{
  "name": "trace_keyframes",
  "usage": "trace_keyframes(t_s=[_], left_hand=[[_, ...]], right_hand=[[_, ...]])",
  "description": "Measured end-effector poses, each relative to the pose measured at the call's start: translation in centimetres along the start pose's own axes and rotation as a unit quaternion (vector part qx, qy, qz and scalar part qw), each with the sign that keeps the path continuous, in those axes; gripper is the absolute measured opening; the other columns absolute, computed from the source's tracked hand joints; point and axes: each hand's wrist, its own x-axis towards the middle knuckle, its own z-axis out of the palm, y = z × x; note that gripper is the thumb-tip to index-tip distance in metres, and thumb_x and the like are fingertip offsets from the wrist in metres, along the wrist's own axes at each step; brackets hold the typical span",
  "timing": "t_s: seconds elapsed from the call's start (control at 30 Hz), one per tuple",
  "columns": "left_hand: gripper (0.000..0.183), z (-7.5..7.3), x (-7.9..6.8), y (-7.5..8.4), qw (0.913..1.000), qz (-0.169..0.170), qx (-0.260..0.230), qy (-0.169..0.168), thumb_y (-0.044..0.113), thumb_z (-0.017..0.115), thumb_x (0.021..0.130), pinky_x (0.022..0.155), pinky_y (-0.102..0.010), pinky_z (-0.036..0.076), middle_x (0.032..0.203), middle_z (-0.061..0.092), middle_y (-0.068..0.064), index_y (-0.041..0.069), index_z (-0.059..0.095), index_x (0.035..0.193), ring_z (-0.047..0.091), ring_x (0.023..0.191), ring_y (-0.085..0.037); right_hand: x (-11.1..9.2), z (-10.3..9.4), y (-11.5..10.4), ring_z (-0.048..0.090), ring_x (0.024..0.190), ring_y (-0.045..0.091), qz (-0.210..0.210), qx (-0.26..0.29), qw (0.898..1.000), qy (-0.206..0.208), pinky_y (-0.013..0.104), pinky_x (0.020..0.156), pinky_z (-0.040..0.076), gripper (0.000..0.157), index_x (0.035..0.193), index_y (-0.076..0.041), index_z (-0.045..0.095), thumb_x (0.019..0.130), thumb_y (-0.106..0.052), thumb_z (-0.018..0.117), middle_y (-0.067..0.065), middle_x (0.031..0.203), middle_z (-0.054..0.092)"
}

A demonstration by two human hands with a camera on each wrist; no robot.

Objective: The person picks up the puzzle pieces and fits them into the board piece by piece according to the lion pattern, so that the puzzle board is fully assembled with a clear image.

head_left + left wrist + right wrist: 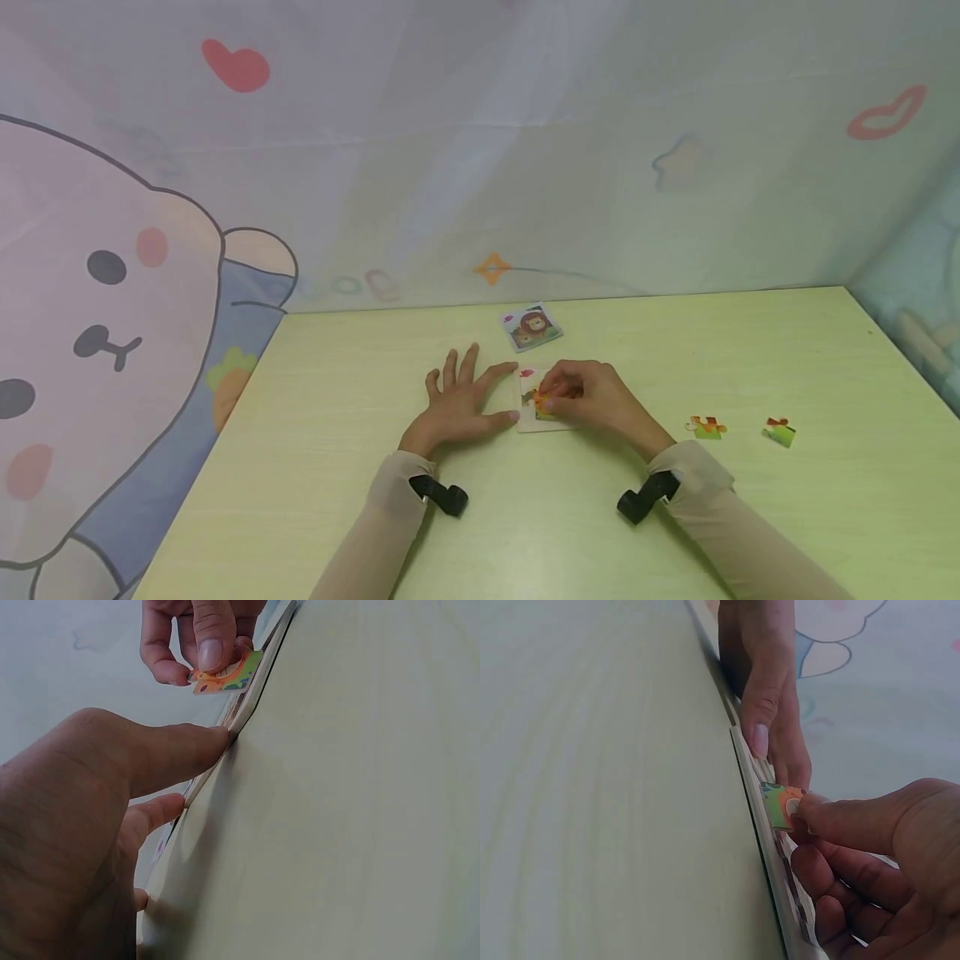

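A small puzzle board (531, 427) with a pale frame lies flat on the table, part of its picture showing. My left hand (455, 410) spreads its fingers at the board's left side, thumb and index fingertips touching the edge. Between thumb and fingers, my right hand (598, 402) pinches an orange and green puzzle piece (775, 806), tilted over the board. The left wrist view also shows that puzzle piece (234, 677), close above the frame. My right hand hides the right part of the board.
Behind the board lies a picture card (532, 327) with a lion on it. Two loose pieces, one orange and green (707, 427) and one red and green (780, 432), lie right of my right hand. A printed cloth (465, 167) hangs along the table's back edge.
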Motion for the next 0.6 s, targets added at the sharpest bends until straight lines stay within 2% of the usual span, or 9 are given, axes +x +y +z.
trace_keyframes(t_s=[0.2,0.33,0.6], left_hand=[[0.074,0.0,0.0,-0.1,1.0,-0.002,0.006,-0.001,0.064,0.062,0.097,0.123,-0.081,0.001,0.182,0.0,-0.021,0.044,0.037,0.164,-0.007,0.166,-0.056],[0.075,-0.1,-0.1,-0.1,0.9999,-0.003,0.011,-0.001,0.065,0.061,0.097,0.123,-0.08,0.002,0.182,0.001,-0.022,0.044,0.036,0.165,-0.007,0.166,-0.056],[0.077,0.4,0.2,-0.6,0.9999,0.01,-0.007,0.009,0.069,0.059,0.096,0.122,-0.081,0.001,0.181,0.002,-0.024,0.042,0.036,0.165,-0.007,0.164,-0.059]], right_hand=[[0.2,0.7,-0.3,0.073,0.085,0.009,-0.01,-0.021,1.0,-0.001,0.026,0.081,0.054,0.011,0.098,-0.016,0.076,0.091,-0.015,0.085,0.0,0.091,0.081],[0.3,1.0,-0.5,0.074,0.087,0.01,-0.011,-0.016,1.0,-0.006,0.027,0.081,0.055,0.011,0.098,-0.016,0.076,0.092,-0.014,0.085,0.001,0.093,0.081],[0.6,1.5,-0.7,0.072,0.083,0.008,-0.012,-0.015,1.0,-0.019,0.025,0.078,0.053,0.01,0.101,-0.014,0.076,0.094,-0.013,0.083,0.001,0.09,0.081]])
